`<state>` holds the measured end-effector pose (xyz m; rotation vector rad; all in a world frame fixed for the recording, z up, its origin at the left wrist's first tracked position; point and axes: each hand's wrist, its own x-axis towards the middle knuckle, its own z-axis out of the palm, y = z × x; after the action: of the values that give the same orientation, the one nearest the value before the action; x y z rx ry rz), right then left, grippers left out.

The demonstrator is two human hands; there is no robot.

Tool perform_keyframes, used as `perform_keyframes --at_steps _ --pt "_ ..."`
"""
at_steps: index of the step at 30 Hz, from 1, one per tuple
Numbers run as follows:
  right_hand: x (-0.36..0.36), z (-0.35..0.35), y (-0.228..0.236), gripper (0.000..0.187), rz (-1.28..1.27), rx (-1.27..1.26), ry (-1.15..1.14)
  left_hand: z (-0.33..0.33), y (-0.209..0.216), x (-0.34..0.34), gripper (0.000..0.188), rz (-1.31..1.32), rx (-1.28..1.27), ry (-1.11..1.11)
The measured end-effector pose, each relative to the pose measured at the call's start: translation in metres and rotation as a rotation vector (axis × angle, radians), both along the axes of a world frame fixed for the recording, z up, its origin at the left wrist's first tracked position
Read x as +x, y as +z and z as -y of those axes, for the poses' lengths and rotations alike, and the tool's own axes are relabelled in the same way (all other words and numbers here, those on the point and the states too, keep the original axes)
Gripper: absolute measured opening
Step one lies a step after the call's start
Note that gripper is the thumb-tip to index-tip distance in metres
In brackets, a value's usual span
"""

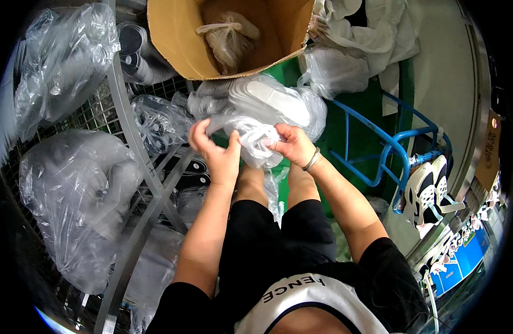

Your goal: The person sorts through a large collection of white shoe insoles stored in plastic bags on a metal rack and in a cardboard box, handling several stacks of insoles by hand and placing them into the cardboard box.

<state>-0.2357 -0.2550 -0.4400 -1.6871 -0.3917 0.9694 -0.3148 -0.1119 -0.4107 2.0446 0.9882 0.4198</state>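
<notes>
Right hand (295, 146) pinched tight, a translucent, crumpled plastic bag (253, 132) is being held bunched, seemingly against loosening, left hand (217, 155) half-open alongside.

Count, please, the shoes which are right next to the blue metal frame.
2: the left shoe, nearer the lower end of the blue metal frame, and the right shoe, close beside it. Others may be hidden behind them.

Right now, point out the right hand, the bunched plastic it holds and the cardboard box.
Right hand (296, 146): head view, middle of the hand.
Bunched plastic (254, 133): head view, its white loops.
Cardboard box (176, 34): head view, its left side.
</notes>
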Motion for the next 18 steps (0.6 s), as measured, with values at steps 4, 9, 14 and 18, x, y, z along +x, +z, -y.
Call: perform_keyframes --at_steps 4,9,14,18 --pt "-0.005 0.003 -0.001 0.028 -0.369 -0.069 -0.011 0.0 -0.01 -0.026 0.046 -0.085 0.044 -0.316" --pt "0.0 0.003 0.014 0.031 -0.575 0.14 0.013 -0.001 -0.043 -0.03 0.03 -0.153 -0.161 -0.525" --pt "0.03 0.062 -0.006 0.021 -0.009 -0.312 -0.108 -0.044 -0.052 -0.036 0.013 0.03 -0.511 0.282" --pt "0.015 0.069 -0.021 0.02 -0.062 -0.114 -0.214 -0.059 -0.063 -0.056 0.015 -0.2 -0.418 0.138"
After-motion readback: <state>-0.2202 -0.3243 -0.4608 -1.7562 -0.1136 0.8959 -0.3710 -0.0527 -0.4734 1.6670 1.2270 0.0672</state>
